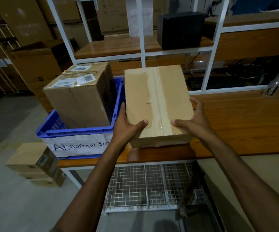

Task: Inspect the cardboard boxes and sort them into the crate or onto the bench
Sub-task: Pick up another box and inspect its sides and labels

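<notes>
On the wooden bench [236, 121], near the middle of the view, a taped cardboard box [157, 101] lies flat between both hands; whether its underside touches the wood cannot be told. The left hand [127, 124] grips its near corner at 7 o'clock, thumb curled over the top. The right hand [194, 121] grips the corner at 5 o'clock the same way. Just beside it at 9 o'clock stands a blue crate [78, 131] marked "Abnormal Bin", holding a labelled box [78, 99]. Stacked boxes [34, 164] sit on the floor at 8 o'clock.
</notes>
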{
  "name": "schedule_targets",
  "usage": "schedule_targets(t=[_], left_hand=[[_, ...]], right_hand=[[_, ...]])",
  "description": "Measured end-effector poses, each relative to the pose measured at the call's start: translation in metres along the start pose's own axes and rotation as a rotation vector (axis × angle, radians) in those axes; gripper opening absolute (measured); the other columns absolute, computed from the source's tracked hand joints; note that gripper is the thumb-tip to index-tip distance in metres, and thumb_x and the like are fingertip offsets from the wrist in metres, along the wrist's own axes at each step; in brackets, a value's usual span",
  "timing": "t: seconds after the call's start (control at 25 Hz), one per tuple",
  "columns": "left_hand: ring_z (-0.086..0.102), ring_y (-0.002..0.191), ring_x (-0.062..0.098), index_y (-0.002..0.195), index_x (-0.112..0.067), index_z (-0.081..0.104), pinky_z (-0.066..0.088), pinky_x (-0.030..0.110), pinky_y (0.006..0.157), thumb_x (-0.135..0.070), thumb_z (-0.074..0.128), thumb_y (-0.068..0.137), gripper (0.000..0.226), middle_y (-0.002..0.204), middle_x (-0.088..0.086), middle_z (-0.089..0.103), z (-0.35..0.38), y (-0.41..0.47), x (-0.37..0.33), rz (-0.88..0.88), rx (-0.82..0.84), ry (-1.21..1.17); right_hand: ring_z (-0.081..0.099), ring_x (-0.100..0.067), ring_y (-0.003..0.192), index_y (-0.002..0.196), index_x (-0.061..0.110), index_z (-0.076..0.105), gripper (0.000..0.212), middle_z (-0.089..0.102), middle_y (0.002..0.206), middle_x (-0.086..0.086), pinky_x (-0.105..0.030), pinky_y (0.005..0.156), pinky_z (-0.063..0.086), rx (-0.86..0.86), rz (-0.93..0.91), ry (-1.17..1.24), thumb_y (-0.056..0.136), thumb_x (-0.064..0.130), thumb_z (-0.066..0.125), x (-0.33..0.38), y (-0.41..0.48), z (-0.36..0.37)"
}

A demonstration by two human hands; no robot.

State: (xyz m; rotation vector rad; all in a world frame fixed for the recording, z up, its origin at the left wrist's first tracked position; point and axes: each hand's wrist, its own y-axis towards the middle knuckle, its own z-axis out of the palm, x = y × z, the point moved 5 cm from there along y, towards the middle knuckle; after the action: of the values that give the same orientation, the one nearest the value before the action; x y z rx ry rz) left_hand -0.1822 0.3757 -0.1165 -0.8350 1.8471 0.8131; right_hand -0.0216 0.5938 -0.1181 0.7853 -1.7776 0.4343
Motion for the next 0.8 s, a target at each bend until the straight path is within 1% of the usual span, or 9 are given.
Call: schedule_targets(t=[0.08,0.12,0.24,0.36,0.48,0.56,0.68,0.76,0.8], left_hand=[[0.041,0.14,0.011,0.166,-0.04,0.008,0.043,0.037,0.113,-0.04,0.095,0.074,0.126,0.164,-0.009,0.03,-0.009,0.006,-0.012,0.013,0.109,0.032],[0.039,0.14,0.009,0.166,-0.043,0.008,0.043,0.034,0.111,-0.041,0.095,0.072,0.127,0.165,-0.012,0.026,-0.013,0.008,-0.02,0.041,0.189,0.039],[0.044,0.137,0.008,0.163,-0.035,0.033,0.047,0.02,0.1,-0.046,0.092,0.071,0.109,0.161,-0.01,0.036,-0.015,0.007,-0.03,0.091,0.277,0.09],[0.055,0.128,0.006,0.146,-0.031,0.061,0.054,0.011,0.086,-0.047,0.091,0.074,0.08,0.146,-0.011,0.055,-0.012,0.004,-0.036,0.149,0.142,0.075],[0.062,0.122,0.005,0.139,-0.038,0.063,0.059,0.02,0.09,-0.048,0.093,0.072,0.074,0.139,-0.011,0.06,-0.027,0.01,-0.046,0.202,0.051,0.007],[0.06,0.125,0.01,0.139,-0.041,0.058,0.061,0.03,0.095,-0.048,0.095,0.069,0.08,0.143,-0.009,0.055,-0.028,0.014,-0.05,0.219,0.081,0.04],[0.059,0.125,0.017,0.141,-0.047,0.045,0.06,0.042,0.095,-0.06,0.09,0.071,0.083,0.139,-0.008,0.053,-0.028,0.014,-0.053,0.2,-0.076,0.08],[0.061,0.122,0.015,0.151,-0.04,0.031,0.06,0.035,0.091,-0.057,0.089,0.075,0.097,0.135,-0.01,0.053,-0.027,0.015,-0.055,0.135,-0.103,-0.04],[0.062,0.12,0.013,0.153,-0.034,0.026,0.061,0.029,0.086,-0.049,0.09,0.077,0.101,0.132,-0.012,0.053,-0.025,0.016,-0.055,0.092,-0.055,-0.096]], right_hand=[[0.047,-0.017,0.124,0.155,0.037,0.019,0.111,0.045,0.134,0.009,-0.04,0.098,0.05,0.049,-0.02,0.052,0.073,0.026,0.092,0.008,0.001,-0.008],[0.046,-0.015,0.124,0.156,0.036,0.021,0.108,0.044,0.137,0.009,-0.033,0.091,0.049,0.062,-0.031,0.07,0.075,0.027,0.091,0.011,0.002,-0.013],[0.044,-0.013,0.127,0.155,0.035,0.037,0.091,0.043,0.148,0.011,-0.024,0.079,0.043,0.061,-0.05,0.056,0.079,0.031,0.087,0.016,0.003,-0.013],[0.051,-0.013,0.125,0.146,0.035,0.052,0.075,0.051,0.14,0.012,-0.025,0.077,0.045,0.092,-0.06,0.067,0.079,0.038,0.086,0.021,0.001,-0.017],[0.058,-0.011,0.12,0.135,0.038,0.062,0.076,0.057,0.138,0.013,-0.027,0.08,0.055,0.15,-0.099,0.113,0.065,0.055,0.088,0.036,-0.005,-0.022],[0.059,-0.014,0.119,0.127,0.042,0.066,0.081,0.058,0.138,0.012,-0.038,0.086,0.061,0.064,-0.104,0.068,0.055,0.068,0.09,0.038,-0.006,-0.023],[0.062,-0.018,0.116,0.132,0.04,0.056,0.09,0.061,0.126,0.013,-0.046,0.091,0.059,-0.118,-0.129,0.024,0.054,0.075,0.085,0.046,-0.007,-0.027],[0.058,-0.02,0.119,0.149,0.041,0.034,0.104,0.055,0.127,0.015,-0.046,0.097,0.054,-0.121,-0.176,0.007,0.063,0.062,0.09,0.054,-0.003,-0.031],[0.054,-0.021,0.124,0.155,0.041,0.022,0.114,0.052,0.133,0.012,-0.047,0.1,0.051,-0.082,-0.192,-0.001,0.066,0.053,0.092,0.058,-0.002,-0.031]])
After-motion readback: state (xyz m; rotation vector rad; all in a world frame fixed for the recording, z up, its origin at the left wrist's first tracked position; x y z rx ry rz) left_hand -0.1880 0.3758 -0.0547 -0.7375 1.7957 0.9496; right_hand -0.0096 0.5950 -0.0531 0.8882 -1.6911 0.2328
